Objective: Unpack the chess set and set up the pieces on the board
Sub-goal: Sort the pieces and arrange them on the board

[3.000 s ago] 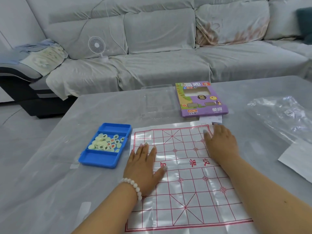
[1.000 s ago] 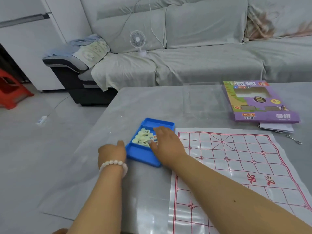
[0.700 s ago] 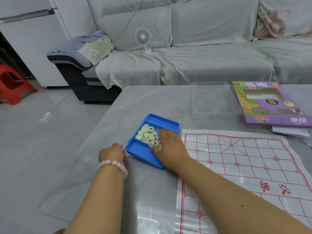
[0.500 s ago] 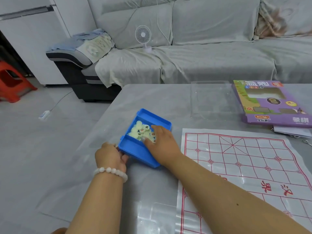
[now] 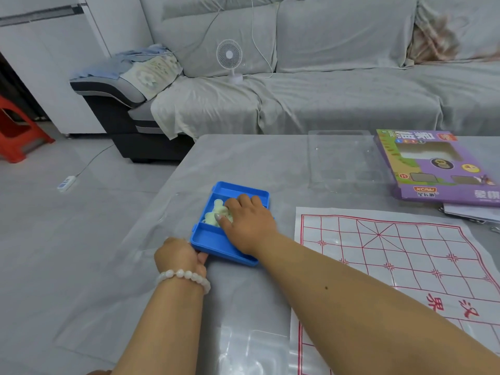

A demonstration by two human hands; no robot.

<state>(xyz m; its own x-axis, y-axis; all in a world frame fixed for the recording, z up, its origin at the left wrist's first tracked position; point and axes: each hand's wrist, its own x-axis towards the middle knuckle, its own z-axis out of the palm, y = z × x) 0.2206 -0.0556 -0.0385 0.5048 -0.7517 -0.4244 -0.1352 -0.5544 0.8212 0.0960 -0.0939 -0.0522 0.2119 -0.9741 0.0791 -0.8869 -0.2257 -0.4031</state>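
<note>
The blue tray (image 5: 216, 240) sits on the grey table (image 5: 113, 266), just left of the paper xiangqi board (image 5: 392, 255). The left hand (image 5: 180, 257) pinches the tray's near-left corner, fingers curled on its rim. The right hand (image 5: 247, 223) lies over the pale green pieces (image 5: 213, 216) in the tray's middle compartment, fingers bent down among them; whether they grip any I cannot tell. The risk, as I judge it: the tray tips or slides under that pull, spilling pieces onto the table.
</note>
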